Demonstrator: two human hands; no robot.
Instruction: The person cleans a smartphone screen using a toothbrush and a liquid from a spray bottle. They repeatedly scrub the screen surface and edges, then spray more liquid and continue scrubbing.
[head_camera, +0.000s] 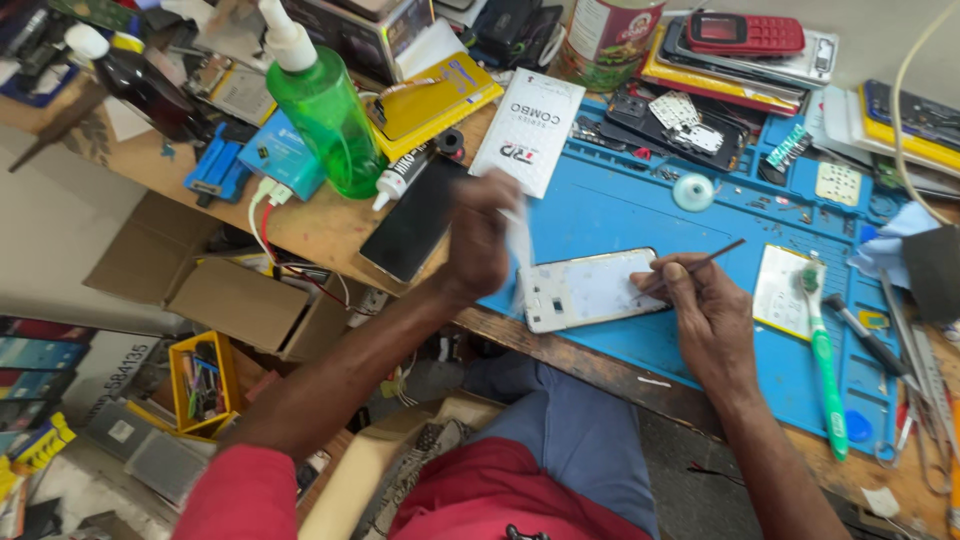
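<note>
1 white phone frame (590, 290) on 1 blue mat (640, 210) | your left hand (478, 240) pinching 1 white strip (520, 240) | your right hand (705, 305) gripping 1 thin tool (705, 260) | 1 green toothbrush (826, 370)

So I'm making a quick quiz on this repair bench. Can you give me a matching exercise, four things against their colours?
Things:
1. spray bottle
2. work mat
3. keypad phone
4. phone frame

Colours:
A. blue
B. white
C. green
D. red

Pairs: 1-C, 2-A, 3-D, 4-B
</note>
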